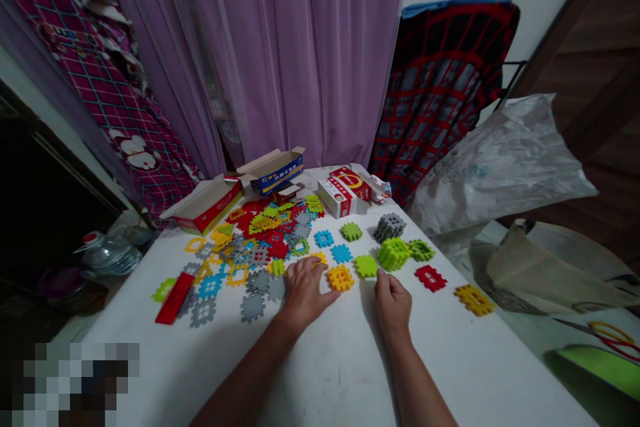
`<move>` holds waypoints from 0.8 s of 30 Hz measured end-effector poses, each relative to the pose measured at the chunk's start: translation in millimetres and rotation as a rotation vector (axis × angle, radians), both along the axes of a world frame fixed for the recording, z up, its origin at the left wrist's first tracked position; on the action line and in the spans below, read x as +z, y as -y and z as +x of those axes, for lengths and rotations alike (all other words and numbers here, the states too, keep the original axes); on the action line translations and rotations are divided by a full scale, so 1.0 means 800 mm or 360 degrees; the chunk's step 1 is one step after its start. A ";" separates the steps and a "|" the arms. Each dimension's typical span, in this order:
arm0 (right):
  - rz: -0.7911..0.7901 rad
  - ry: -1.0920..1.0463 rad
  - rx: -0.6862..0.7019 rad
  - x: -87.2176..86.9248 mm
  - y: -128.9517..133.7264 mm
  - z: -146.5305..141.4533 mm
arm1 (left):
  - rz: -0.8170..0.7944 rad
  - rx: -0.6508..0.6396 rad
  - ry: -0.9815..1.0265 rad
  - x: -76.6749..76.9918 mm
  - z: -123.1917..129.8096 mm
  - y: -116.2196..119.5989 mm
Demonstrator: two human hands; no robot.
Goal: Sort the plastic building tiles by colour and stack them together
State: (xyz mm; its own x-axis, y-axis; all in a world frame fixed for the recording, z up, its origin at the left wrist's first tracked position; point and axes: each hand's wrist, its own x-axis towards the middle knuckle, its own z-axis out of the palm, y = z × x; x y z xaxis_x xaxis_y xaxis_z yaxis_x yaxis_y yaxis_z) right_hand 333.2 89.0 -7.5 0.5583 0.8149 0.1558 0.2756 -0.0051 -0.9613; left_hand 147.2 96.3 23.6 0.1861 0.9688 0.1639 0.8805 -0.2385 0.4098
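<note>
My left hand [306, 293] lies low over the white table with its fingers apart. Its fingertips reach a yellow piece [319, 258], partly hidden beneath them, and the thumb is beside a stack of orange-yellow interlocking pieces [341, 277]. My right hand [393, 300] is curled closed, thumb uppermost; whatever it may hold is hidden. Just beyond it are a flat lime-green piece [366, 266] and a lime-green block of joined pieces [393, 253]. Blue pieces [342, 253] and a green piece [351, 231] lie farther back between the hands.
A pile of mixed notched pieces [265, 233] spreads on the left, with a red strip [175, 298] nearby. Open cartons [277, 172] and a red-and-white box [337, 197] stand behind. Grey [390, 227], red [431, 278] and yellow [474, 299] pieces sit right.
</note>
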 end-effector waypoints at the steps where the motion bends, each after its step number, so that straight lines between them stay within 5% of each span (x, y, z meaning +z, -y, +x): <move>1: -0.0006 0.0002 0.0003 -0.001 0.000 0.000 | 0.0001 0.0011 -0.0003 0.002 -0.006 -0.001; 14: -0.0081 0.0055 0.0051 0.001 0.004 0.001 | 0.0059 0.0468 -0.0239 0.033 -0.156 -0.080; 24: -0.0072 0.0055 0.0048 -0.008 0.003 0.002 | 0.0115 0.0461 -0.0429 0.036 -0.166 -0.141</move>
